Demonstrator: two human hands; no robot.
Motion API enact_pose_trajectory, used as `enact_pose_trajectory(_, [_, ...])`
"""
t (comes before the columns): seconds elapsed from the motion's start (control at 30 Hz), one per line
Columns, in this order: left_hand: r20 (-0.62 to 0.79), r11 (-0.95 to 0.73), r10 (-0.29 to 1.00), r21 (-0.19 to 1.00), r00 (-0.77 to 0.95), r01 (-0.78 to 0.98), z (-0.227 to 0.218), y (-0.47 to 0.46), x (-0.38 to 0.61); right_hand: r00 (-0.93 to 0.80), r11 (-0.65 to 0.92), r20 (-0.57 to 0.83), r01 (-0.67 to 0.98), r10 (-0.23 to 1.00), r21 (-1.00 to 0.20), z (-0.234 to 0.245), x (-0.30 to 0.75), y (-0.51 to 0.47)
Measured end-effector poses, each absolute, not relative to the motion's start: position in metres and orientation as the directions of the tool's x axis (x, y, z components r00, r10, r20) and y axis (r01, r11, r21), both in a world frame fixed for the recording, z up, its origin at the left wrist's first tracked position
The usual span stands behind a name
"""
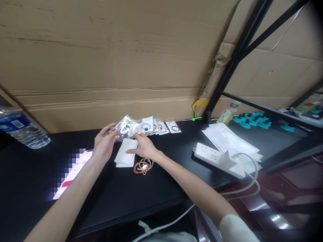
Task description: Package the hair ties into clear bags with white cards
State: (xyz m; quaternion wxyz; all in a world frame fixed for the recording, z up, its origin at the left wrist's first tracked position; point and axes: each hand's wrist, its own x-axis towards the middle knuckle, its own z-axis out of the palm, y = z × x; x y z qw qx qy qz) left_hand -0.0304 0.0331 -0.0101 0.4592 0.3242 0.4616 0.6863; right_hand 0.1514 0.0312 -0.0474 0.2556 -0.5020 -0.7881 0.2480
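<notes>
My left hand (104, 143) is closed at the left edge of a pile of clear plastic bags (126, 125), its fingertips pinching the film. Just right of it, my right hand (144, 146) grips a small stack of white cards (124, 156), thumb across the top and fingers at the far edge. Close below the right hand lie thin orange and yellowish elastic bands (142, 167), loosely looped together. Behind the hands, several packets (147, 125) overlap in a row, each a white card with a dark band in clear film. One packet (173, 127) lies at the row's right end.
A lit phone (75, 169) lies beneath my left forearm. At far left is a water bottle (25, 129). To the right are a white power strip (214, 158) with cables, white sheets (230, 139), a small bottle (228, 113) and teal pieces (252, 120). Cardboard (113, 60) walls the back.
</notes>
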Motion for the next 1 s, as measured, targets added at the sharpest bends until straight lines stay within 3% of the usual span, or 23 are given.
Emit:
enact_pose_trajectory(0.2, [0.042, -0.150, 0.945, 0.937, -0.324, -0.316, -0.010, 0.033, -0.032, -0.324, 0.388, 0.228, 0.618, 0.918, -0.684, -0.046, 0.152, 0.028])
enact_pose_trajectory(0.43, [0.113, -0.214, 0.918, 0.948, -0.379, -0.235, -0.008, 0.033, -0.034, -0.260, 0.307, 0.235, 0.283, 0.937, -0.909, -0.043, 0.161, 0.039])
enact_pose_trajectory(0.57, [0.094, -0.199, 0.919, 0.949, -0.382, -0.245, -0.007, 0.033, -0.036, -0.302, 0.310, 0.235, 0.228, 0.924, -0.923, -0.026, 0.185, 0.043])
enact_pose_trajectory(0.77, [0.014, -0.063, 0.986, 0.954, -0.166, -0.294, -0.009, 0.027, -0.029, -0.349, 0.470, 0.365, 0.290, 0.863, -0.834, -0.003, 0.208, 0.034])
enact_pose_trajectory(0.9, [-0.039, 0.057, 0.997, 0.964, 0.073, -0.259, -0.010, 0.020, -0.022, -0.219, 0.551, 0.505, 0.306, 0.835, -0.777, -0.001, 0.203, 0.033])
enact_pose_trajectory(1.0, [-0.058, 0.086, 0.991, 0.963, 0.118, -0.257, -0.009, 0.017, -0.019, -0.164, 0.517, 0.490, 0.262, 0.856, -0.815, -0.003, 0.204, 0.036])
